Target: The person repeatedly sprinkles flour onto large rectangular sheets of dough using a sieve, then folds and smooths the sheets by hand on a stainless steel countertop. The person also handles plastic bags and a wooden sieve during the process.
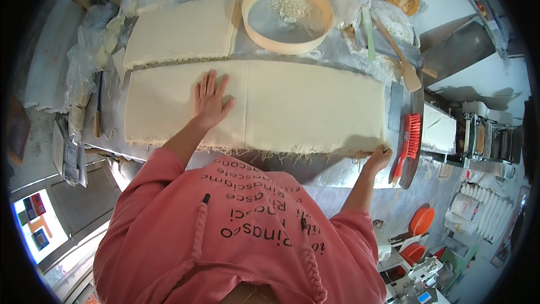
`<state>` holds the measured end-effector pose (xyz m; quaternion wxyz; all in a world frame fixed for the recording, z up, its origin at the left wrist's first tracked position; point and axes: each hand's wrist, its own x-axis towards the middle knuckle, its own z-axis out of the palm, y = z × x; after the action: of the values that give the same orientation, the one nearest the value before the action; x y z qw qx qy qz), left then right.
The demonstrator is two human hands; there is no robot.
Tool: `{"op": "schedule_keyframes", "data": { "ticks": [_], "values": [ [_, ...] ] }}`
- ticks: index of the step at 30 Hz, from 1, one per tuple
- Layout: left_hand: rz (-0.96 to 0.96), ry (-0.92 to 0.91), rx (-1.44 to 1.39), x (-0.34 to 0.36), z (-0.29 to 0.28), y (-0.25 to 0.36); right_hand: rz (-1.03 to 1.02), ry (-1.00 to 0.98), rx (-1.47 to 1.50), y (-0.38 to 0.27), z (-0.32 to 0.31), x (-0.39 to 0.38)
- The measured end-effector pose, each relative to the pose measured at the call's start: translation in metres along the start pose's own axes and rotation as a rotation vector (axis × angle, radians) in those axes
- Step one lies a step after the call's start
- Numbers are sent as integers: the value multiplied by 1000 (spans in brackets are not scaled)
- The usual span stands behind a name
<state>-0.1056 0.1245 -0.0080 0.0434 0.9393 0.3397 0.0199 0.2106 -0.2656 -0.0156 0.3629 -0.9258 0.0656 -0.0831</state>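
Observation:
Two stacks of pale, floured dough sheets lie end to end along the front of the table, the left dough stack (163,104) and the right dough stack (315,104), with ragged, stringy front edges. My left hand (210,100) rests flat on the left stack, fingers spread, close to the seam. At the near right corner of the right stack, my right hand (378,159) is closed, its fingers pinched on the dough sheet's edge. Another dough stack (180,28) lies behind the left one.
A round sieve (288,46) with crumbly bits stands at the back. A red brush (410,141) lies right of the dough, near a wooden paddle (402,59) and a green-handled tool (368,34). Plastic bags (90,62) crowd the left edge. Machinery (484,132) stands at far right.

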Motion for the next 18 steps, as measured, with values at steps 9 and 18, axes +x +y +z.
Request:
{"op": "schedule_keyframes", "data": {
  "ticks": [9, 18],
  "values": [
    [83, -5, -81, -38, -6, -1, -315, 208, -532, -2, -6, -15],
    [396, -125, -290, -29, -4, 96, -1383, -595, -25, -71, 21, -148]
  ]
}}
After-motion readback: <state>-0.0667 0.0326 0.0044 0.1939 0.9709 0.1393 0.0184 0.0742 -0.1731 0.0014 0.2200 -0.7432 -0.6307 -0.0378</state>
